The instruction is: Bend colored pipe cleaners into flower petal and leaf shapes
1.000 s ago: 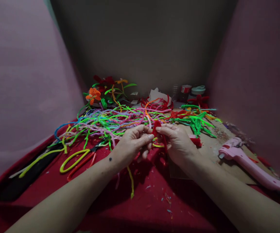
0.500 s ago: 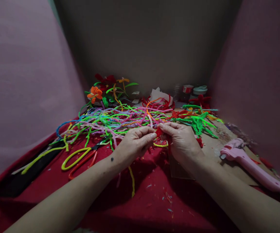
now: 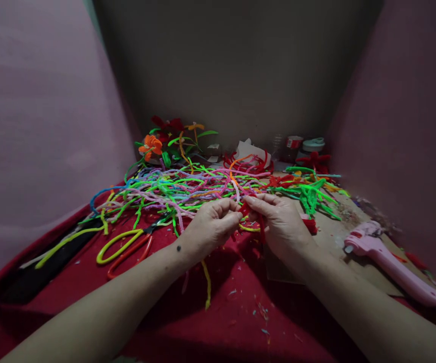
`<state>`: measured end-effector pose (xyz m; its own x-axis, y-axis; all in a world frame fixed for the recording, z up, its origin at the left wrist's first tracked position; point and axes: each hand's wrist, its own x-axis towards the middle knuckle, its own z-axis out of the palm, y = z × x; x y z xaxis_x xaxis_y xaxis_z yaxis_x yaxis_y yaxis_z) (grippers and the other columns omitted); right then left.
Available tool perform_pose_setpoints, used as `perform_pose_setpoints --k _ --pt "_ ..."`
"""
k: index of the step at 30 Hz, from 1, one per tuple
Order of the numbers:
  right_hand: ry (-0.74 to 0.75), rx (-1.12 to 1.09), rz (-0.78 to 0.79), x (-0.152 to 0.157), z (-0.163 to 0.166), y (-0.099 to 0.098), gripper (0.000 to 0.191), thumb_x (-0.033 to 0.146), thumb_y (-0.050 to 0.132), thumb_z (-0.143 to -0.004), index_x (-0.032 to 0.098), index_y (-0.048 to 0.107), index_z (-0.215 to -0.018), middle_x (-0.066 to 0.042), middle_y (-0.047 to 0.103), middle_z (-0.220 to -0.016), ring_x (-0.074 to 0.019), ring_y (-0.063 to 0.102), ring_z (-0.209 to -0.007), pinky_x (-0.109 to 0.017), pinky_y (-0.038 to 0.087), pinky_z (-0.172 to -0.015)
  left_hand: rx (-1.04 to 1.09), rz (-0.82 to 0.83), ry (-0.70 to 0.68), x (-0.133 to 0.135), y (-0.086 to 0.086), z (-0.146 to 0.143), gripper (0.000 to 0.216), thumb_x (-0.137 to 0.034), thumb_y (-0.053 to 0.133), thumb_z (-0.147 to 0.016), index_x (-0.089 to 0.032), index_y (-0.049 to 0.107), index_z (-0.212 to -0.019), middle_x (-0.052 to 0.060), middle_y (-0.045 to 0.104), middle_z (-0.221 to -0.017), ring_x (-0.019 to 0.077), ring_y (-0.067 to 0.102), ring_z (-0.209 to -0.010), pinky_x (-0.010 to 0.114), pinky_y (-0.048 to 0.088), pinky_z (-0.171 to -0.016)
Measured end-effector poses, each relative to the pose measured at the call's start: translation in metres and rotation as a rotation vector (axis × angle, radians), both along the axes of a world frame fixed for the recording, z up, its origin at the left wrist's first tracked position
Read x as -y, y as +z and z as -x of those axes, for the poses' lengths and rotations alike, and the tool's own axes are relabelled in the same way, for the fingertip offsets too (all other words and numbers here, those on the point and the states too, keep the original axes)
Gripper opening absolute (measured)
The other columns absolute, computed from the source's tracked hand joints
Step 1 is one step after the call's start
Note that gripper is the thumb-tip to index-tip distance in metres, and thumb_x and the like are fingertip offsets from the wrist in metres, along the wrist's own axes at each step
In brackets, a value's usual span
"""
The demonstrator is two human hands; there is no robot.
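A red pipe cleaner (image 3: 245, 207) is pinched between my two hands at the middle of the view, with a strand of it hanging down by the right palm. My left hand (image 3: 218, 222) grips its left side between thumb and curled fingers. On its other side, my right hand (image 3: 278, 217) is closed on it with thumb and forefinger; the remaining fingers are partly hidden. Just beyond my hands lies a wide heap of coloured pipe cleaners (image 3: 187, 184), in green, pink, purple and more. A yellow pipe cleaner (image 3: 206, 287) trails below my left wrist.
Scissors with yellow and red handles (image 3: 123, 247) lie left on the red cloth (image 3: 210, 333). At right, a pink glue gun (image 3: 395, 264) rests by a cardboard sheet (image 3: 331, 242) bearing green pieces (image 3: 311, 196). An orange pipe-cleaner flower (image 3: 152, 146) and a lidded jar (image 3: 312, 145) stand behind.
Both hands keep hold of the red pipe cleaner, their fingers shifting slightly on it. The whole view has moved a little. Nothing else has been picked up or set down.
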<state>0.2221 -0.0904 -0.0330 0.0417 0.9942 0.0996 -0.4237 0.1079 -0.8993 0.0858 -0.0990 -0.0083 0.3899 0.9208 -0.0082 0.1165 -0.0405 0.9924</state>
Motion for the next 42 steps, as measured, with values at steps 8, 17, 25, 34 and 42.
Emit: perform_pose_setpoints --k 8,17,25,34,42 --pt "0.029 0.003 0.014 0.004 0.001 0.003 0.008 0.015 0.068 -0.056 0.013 0.062 -0.060 0.002 0.055 -0.056 -0.0077 0.044 -0.052 -0.023 0.034 -0.054 0.052 0.049 -0.035 -0.002 -0.004 0.002 0.015 -0.026 0.053 -0.078 -0.016 0.047 -0.069 -0.008 0.040 -0.045 0.0023 0.028 -0.034 0.015 0.019 -0.035" --pt "0.079 0.398 -0.069 0.002 -0.006 0.006 0.023 0.030 0.062 -0.068 0.015 0.055 -0.051 0.003 0.047 -0.049 -0.0086 0.039 -0.049 -0.024 0.031 -0.048 0.148 0.059 0.035 -0.013 -0.005 0.008 0.009 -0.023 0.052 -0.079 -0.016 0.048 -0.074 -0.004 0.052 -0.053 0.0025 0.036 -0.032 0.014 0.022 -0.032" --pt "0.236 0.271 0.017 0.003 -0.012 0.011 0.021 0.032 0.068 -0.066 0.015 0.057 -0.060 0.001 0.058 -0.051 -0.0084 0.049 -0.041 -0.022 0.037 -0.043 0.072 0.006 0.075 -0.014 -0.002 0.007 0.006 -0.021 0.050 -0.079 -0.016 0.048 -0.076 -0.004 0.052 -0.052 0.0028 0.037 -0.032 0.014 0.024 -0.031" --pt "0.021 0.167 -0.084 0.005 -0.005 0.012 0.017 0.027 0.069 -0.066 0.014 0.058 -0.064 -0.001 0.064 -0.059 -0.0105 0.058 -0.051 -0.024 0.047 -0.055 -0.019 -0.085 0.049 -0.012 -0.006 0.006 0.008 -0.023 0.050 -0.078 -0.017 0.046 -0.075 -0.006 0.052 -0.049 0.0041 0.039 -0.030 0.014 0.027 -0.029" --pt "-0.043 0.406 -0.159 0.007 -0.003 0.003 0.015 0.027 0.066 -0.068 0.016 0.061 -0.061 0.001 0.059 -0.057 -0.0101 0.050 -0.052 -0.023 0.040 -0.052 -0.043 -0.122 0.054 -0.008 -0.006 0.004 0.006 -0.022 0.050 -0.078 -0.018 0.046 -0.077 -0.006 0.055 -0.048 0.0046 0.042 -0.027 0.013 0.027 -0.028"
